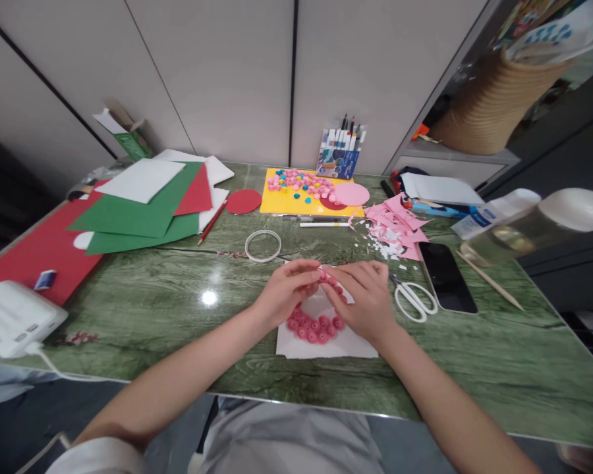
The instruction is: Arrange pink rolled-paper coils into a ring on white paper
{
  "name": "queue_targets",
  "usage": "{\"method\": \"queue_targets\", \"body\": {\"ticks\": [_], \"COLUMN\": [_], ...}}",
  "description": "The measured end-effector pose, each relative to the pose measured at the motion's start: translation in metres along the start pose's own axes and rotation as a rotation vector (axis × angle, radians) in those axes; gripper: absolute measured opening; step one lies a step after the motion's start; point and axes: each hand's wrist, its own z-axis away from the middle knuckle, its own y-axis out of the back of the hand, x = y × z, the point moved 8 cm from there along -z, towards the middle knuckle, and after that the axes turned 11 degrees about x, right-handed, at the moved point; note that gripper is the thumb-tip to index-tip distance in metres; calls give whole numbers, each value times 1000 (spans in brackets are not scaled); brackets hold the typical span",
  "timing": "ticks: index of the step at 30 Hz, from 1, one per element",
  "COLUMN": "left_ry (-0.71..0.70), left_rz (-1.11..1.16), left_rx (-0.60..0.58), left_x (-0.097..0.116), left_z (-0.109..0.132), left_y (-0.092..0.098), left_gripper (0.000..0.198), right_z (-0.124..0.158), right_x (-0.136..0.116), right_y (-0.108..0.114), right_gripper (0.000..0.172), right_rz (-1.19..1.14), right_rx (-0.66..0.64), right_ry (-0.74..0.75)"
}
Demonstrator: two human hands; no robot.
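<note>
My left hand [286, 289] and my right hand [368, 299] meet over a white sheet of paper [326, 345] on the green table [178, 309]. Both have fingers pinched together around a small pink paper piece [325, 276] between them. On the sheet lies a curved row of small pink rolled paper coils [313, 327], just below my fingers. White-handled scissors [415, 297] lie right of my right hand.
A black phone [447, 276], a wooden stick [489, 280], pink paper scraps [395, 230], a tape ring [263, 245], a yellow board with coloured coils [309, 192], green and red sheets [138, 210], a marker pack [340, 151], a white device [14, 316].
</note>
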Motion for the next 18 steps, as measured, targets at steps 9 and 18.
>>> {"method": "queue_targets", "body": {"ticks": [9, 18], "left_ry": [-162, -409], "left_rz": [-179, -484], "left_rx": [51, 38], "left_x": [8, 22], "left_z": [1, 3], "left_y": [4, 2], "left_gripper": [19, 23], "right_z": [-2, 1], "right_x": [7, 14], "right_y": [2, -5], "right_gripper": [10, 11], "right_rz": [-39, -69], "right_rx": [47, -56], "right_ry": [-106, -186]}}
